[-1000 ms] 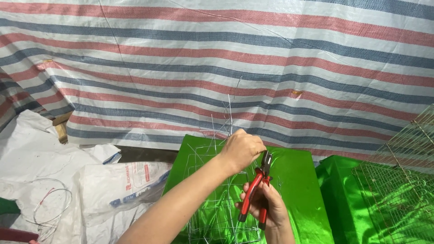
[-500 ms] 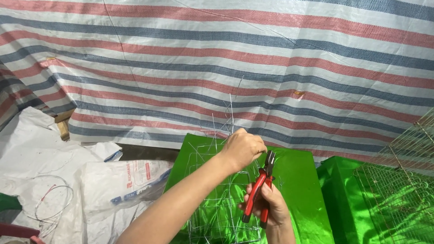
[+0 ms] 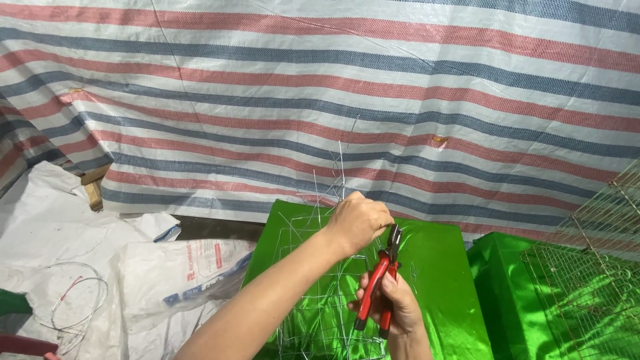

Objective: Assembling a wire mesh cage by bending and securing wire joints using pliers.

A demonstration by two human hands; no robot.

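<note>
My left hand [image 3: 360, 223] is fisted around the wire mesh [image 3: 320, 293], right hand [image 3: 393, 303] gripping red pliers [image 3: 377, 283] just below, over green foil [image 3: 433, 280].

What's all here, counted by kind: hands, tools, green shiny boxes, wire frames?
Hands: 2, left hand and right hand
Red-handled pliers: 1
Green foil boxes: 2
Wire mesh frames: 2
Total: 7

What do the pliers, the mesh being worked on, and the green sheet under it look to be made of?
Pliers: dark metal head, with red handles that look plastic- or rubber-coated, smooth and slightly glossy.
Mesh: thin bare wire, silvery and glinting, probably steel; loose ends stick up.
Green sheet: shiny foil-like film, likely metallised plastic, judging by its creases and bright reflections.
</note>
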